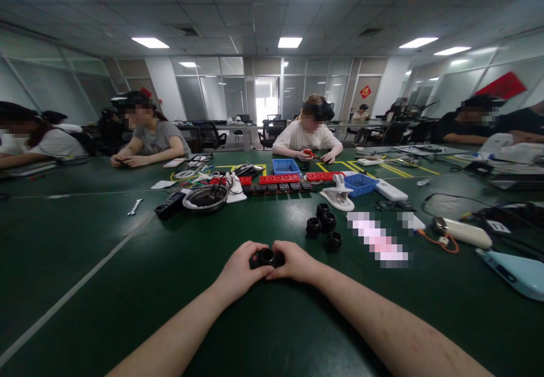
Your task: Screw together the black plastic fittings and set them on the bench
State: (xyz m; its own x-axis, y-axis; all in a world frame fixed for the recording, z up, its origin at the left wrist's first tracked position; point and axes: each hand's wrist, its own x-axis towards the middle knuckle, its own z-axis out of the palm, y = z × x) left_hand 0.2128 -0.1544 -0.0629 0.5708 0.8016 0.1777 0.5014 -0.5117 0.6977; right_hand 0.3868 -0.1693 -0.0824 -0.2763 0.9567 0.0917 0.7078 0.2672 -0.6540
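Near the middle of the green table, my left hand (243, 268) and my right hand (293, 262) are closed around a black ring-shaped part (267, 257) from either side. Its round opening faces up toward me. Fingertips and thumbs of both hands nearly meet at its front and back. Something dark shows beside the ring under the fingers, too covered to name. To the right of my right hand stand several similar black ring-shaped parts (313, 227) in a loose cluster.
Beyond my hands lie a metal bowl (205, 200), a wrench (135, 207), a white clamp stand (338, 194), red trays (279, 178) and blue bins (360, 185). At right are a power bank (462, 232) and a light-blue device (512, 273). A co-worker (309, 133) sits opposite.
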